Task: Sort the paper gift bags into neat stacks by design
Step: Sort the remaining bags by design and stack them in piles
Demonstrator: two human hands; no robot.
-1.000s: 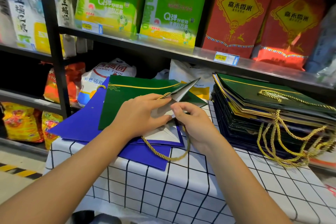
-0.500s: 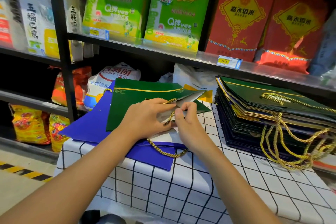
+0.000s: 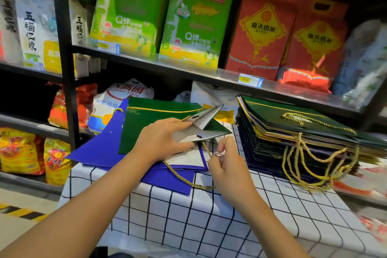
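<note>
Left hand [image 3: 161, 140]: fingers flat, pressing the green bag [image 3: 159, 119] near its open mouth.
Right hand [image 3: 225, 165]: fingertips pinching the gold cord handle [image 3: 206, 150].
Risk: a hard tug could likely drag the bag askew or crease its raised flap.
Green bag: under the left fingers, atop blue bags [image 3: 100, 151], at the table's [image 3: 188, 216] far left.
Tall stack [image 3: 293, 132]: far right edge.

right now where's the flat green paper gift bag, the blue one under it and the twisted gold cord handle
flat green paper gift bag [image 3: 146, 125], head view, on its bare front panel
blue paper gift bag [image 3: 100, 151], head view, on its exposed left part
twisted gold cord handle [image 3: 184, 180], head view, on the loop's lower run
</note>
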